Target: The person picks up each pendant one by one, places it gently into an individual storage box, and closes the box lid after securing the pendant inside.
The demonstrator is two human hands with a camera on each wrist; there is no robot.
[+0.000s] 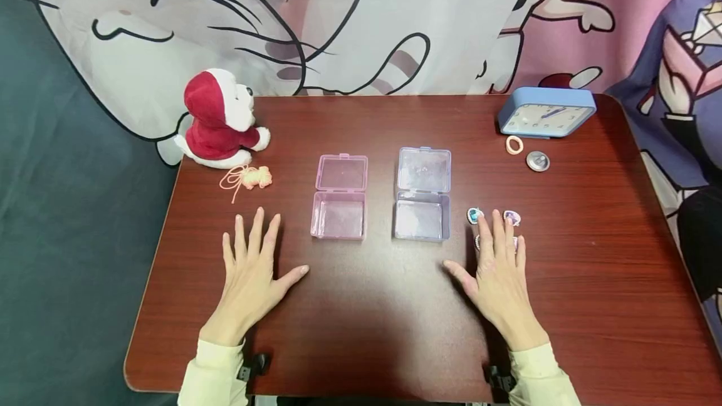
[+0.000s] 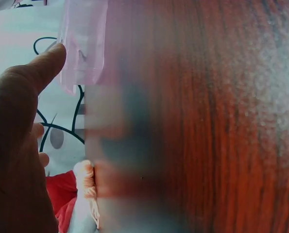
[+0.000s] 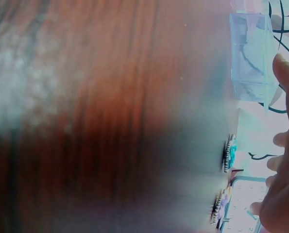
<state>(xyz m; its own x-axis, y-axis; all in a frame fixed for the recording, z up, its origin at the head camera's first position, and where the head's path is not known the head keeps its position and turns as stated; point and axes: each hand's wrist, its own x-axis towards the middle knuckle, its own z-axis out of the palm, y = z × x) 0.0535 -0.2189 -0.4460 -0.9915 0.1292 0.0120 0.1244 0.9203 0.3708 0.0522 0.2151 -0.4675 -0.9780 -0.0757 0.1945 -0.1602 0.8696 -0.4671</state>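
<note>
My left hand (image 1: 248, 281) is spread with straight fingers on the left of the table and holds nothing. Ahead of it lies a small bundle of pale peach yarn (image 1: 248, 177). The right hand (image 1: 499, 281), its fingers also straight, hovers or rests by several small round decorated trinkets; I cannot tell whether it touches them. A teal one (image 1: 475, 215) and a purple one (image 1: 512, 218) show past the fingertips, others are partly covered. Between the hands stand a pink clear plastic box (image 1: 338, 215) and a bluish clear plastic box (image 1: 422, 217), both with lids raised.
A plush dog in a red hooded outfit (image 1: 222, 121) sits at the back left. At the back right stands a blue clock (image 1: 547, 113), with a pale ring (image 1: 514, 145) and a round silver lid-like disc (image 1: 538, 161) before it. A printed curtain (image 1: 361, 24) hangs behind the wooden table (image 1: 361, 318).
</note>
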